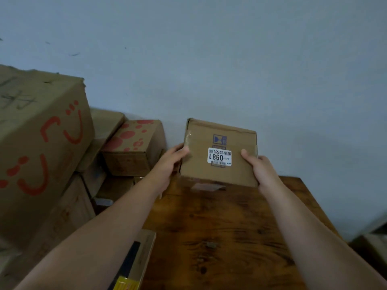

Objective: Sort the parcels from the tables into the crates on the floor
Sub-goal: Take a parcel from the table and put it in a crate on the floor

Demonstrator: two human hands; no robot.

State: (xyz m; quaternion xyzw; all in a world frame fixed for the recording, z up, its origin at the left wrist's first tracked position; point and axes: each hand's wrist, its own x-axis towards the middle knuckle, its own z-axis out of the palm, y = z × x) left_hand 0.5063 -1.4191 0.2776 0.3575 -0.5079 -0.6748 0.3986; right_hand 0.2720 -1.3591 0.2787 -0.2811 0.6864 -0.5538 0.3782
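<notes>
Head view: cardboard parcel (219, 151) labelled 0981 at far end of wooden table (219, 237), left hand (167, 164) and right hand (262, 170) curled round opposite edges, thumbs on top face. Stacked cartons (41, 143) at left.

Both bare forearms reach forward from the lower corners and converge. Left hand (168, 162) grips the left edge of a small brown cardboard parcel with a white label (201, 170), thumb on the top face, fingers hidden beneath. Right hand (262, 171) grips the right edge the same way, thumb on top.
</notes>
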